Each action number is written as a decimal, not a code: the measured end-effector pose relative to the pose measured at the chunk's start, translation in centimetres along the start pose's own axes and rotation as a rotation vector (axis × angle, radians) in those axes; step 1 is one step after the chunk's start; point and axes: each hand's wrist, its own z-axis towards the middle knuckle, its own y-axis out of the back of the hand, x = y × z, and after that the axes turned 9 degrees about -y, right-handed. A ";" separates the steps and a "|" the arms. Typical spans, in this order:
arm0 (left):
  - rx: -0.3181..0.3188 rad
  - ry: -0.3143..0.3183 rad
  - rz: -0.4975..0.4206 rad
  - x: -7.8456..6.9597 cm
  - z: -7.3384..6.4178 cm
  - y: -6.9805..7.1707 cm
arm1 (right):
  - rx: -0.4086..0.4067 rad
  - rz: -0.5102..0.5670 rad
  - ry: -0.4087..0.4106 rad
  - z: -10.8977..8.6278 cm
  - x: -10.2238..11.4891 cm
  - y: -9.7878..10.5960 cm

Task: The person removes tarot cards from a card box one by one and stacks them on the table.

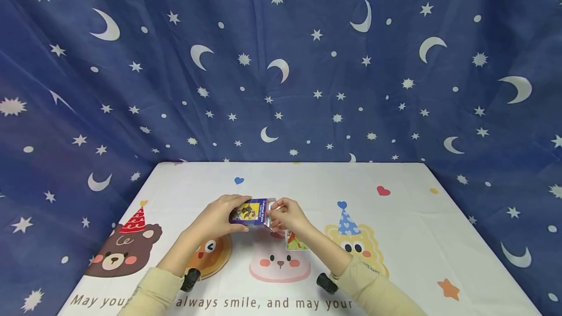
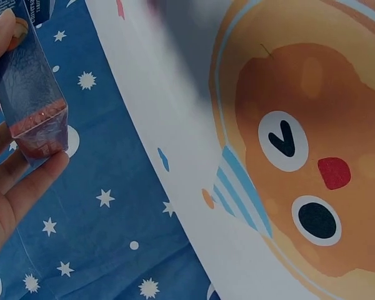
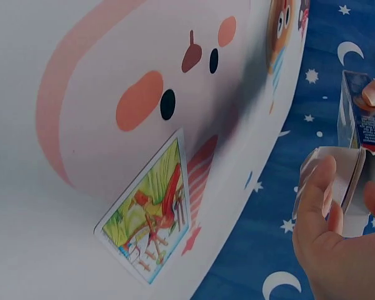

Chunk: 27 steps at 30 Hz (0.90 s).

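Observation:
My left hand [image 1: 218,216] grips a blue tarot card box [image 1: 248,212] above the table, its picture and title facing up. In the left wrist view the fingers support the plastic-wrapped end of the box [image 2: 34,81]. My right hand [image 1: 287,216] is at the opposite end, which stands open. Seen from the right wrist, the curled fingers and thumb of that hand [image 3: 344,262] hold the white end flaps [image 3: 344,164]. Below the right wrist a single tarot card [image 1: 295,241] lies picture up on the tablecloth. The inside of the box is mostly hidden.
A white tablecloth [image 1: 408,238] printed with cartoon animals and lettering covers the table. Behind it and at both sides hangs a blue curtain [image 1: 307,121] with moons and stars. Black wrist devices [image 1: 327,283] sit by both sleeves.

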 end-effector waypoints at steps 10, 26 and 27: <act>-0.014 0.006 -0.013 0.0 -0.1 -0.6 | -0.032 -0.021 0.010 -0.2 -0.2 -0.3; 0.010 0.007 0.009 -0.1 -0.2 -0.6 | -0.020 0.010 -0.059 -0.1 -0.6 -0.2; 0.010 0.003 0.010 -0.1 -0.1 -0.6 | -0.020 0.018 -0.071 -0.2 -0.6 -0.1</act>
